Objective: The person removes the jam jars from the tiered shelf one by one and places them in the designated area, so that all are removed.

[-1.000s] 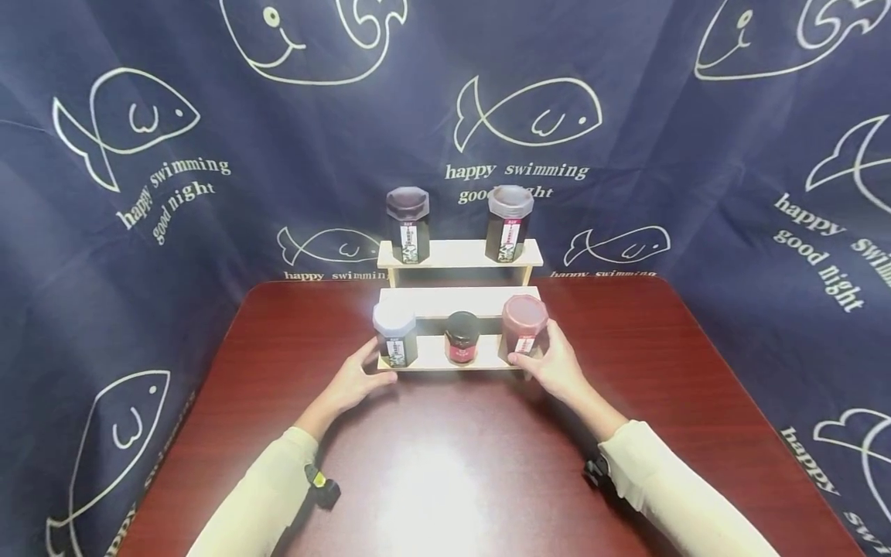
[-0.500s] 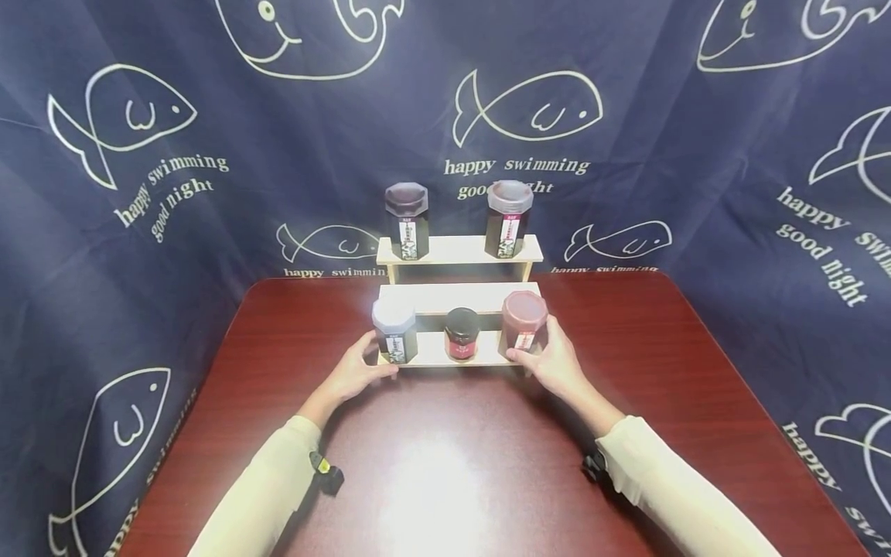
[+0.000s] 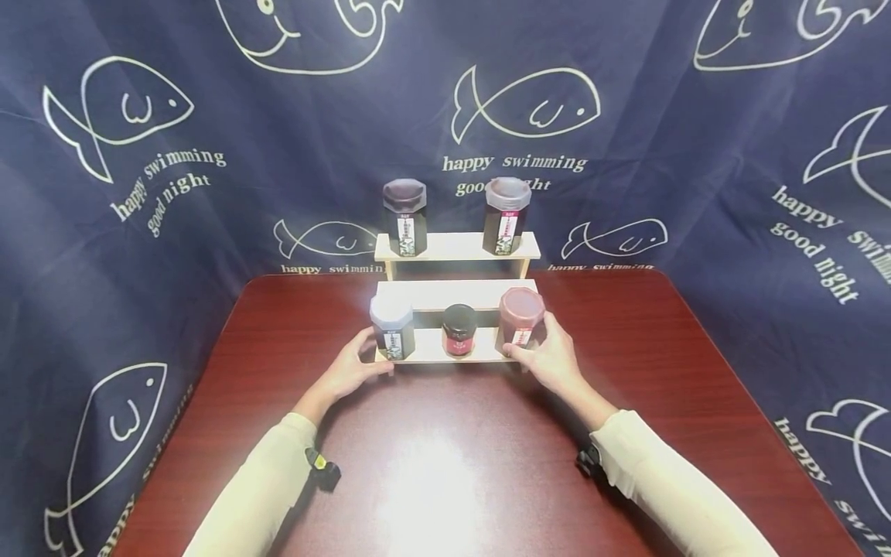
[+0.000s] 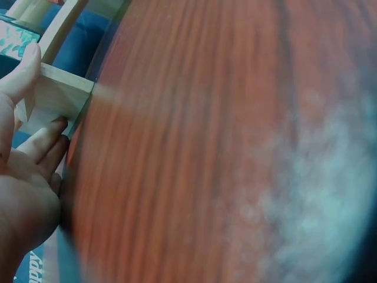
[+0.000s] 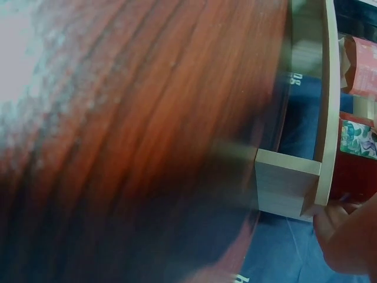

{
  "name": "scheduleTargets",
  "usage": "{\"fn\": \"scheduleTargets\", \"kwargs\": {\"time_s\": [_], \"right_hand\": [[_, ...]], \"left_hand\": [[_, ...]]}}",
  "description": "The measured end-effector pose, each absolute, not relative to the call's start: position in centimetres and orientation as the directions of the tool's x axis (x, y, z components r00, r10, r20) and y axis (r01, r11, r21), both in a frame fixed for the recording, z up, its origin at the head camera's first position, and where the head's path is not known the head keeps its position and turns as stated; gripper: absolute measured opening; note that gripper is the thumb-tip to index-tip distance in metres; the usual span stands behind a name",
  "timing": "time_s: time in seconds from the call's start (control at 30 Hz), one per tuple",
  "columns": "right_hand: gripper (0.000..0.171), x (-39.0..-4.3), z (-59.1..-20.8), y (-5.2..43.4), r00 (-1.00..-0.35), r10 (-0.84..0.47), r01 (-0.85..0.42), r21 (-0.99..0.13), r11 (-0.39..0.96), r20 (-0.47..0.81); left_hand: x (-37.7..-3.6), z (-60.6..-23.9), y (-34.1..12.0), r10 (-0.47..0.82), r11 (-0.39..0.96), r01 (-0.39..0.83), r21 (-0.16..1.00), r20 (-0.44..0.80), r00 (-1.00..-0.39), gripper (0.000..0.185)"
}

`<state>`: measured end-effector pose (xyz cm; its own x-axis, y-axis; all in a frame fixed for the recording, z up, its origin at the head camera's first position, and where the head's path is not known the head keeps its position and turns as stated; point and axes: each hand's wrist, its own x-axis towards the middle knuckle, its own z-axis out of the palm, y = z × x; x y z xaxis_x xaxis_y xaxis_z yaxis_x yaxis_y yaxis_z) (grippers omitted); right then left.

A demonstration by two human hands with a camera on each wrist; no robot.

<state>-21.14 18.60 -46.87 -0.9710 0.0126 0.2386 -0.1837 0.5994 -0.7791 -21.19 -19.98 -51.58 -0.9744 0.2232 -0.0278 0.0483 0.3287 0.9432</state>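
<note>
Fingers of the left hand are curled round the left end of the wooden stepped rack, thumb up beside the grey-lidded jar; the left wrist view shows the thumb on top of the rack's end board and the other fingers under it. We find the right hand gripping the opposite end in the same manner, its fingers wrapped by the maroon-lidded jar. The right wrist view shows only a fingertip against the end board, so we cannot tell the full grip from there.

The rack stands at the far middle of the red-brown desk, close to its rear edge. On its lowest step we note three jars: the grey-lidded one at left, a small black-lidded jar in the middle, the maroon-lidded one at right. Two tall dark jars occupy the top step. A navy fish-print curtain hangs behind.
</note>
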Motion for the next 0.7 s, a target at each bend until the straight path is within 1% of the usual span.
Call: {"fn": "scheduleTargets", "kwargs": {"time_s": [0.23,0.5,0.7], "right_hand": [[0.07,-21.13,-46.85,18.78,-0.976,0.025,-0.161,-0.791,0.591,0.218],[0.072,-21.0,-46.52,18.95,-0.968,0.022,-0.188,-0.776,0.602,0.251],[0.071,-20.68,-46.48,19.24,-0.966,0.022,-0.19,-0.763,0.618,0.258]], "left_hand": [[-21.05,-51.07,-19.83,0.241,0.304,0.048,0.952,-0.028,-0.97,0.083],[-21.47,-51.44,-20.15,0.253,0.286,0.085,0.955,0.011,-0.968,0.082],[-21.39,-51.58,-20.22,0.251,0.315,0.077,0.946,-0.005,-0.968,0.083]]}}
